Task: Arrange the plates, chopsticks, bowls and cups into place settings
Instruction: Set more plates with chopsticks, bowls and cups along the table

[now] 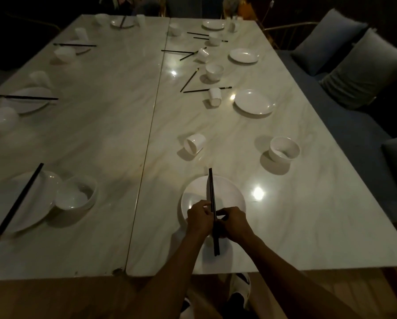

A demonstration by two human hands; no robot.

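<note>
A pair of black chopsticks (pixel 211 192) lies lengthwise across a white plate (pixel 195 194) near the table's front edge. My left hand (pixel 199 218) and my right hand (pixel 233 223) both pinch the chopsticks near their lower end, side by side. Beyond the plate a white cup (pixel 194 143) lies tipped on its side, and a white bowl (pixel 284 148) stands upright to the right. At the front left, another plate (pixel 13 203) carries chopsticks (pixel 15 206), with a bowl (pixel 76 193) leaning on its rim.
The marble table (pixel 100 146) holds set places along its left side and scattered plates, bowls, tipped cups and loose chopsticks (pixel 206 89) along the far right. A blue sofa with cushions (pixel 358 72) runs along the right. My shoes show under the front edge.
</note>
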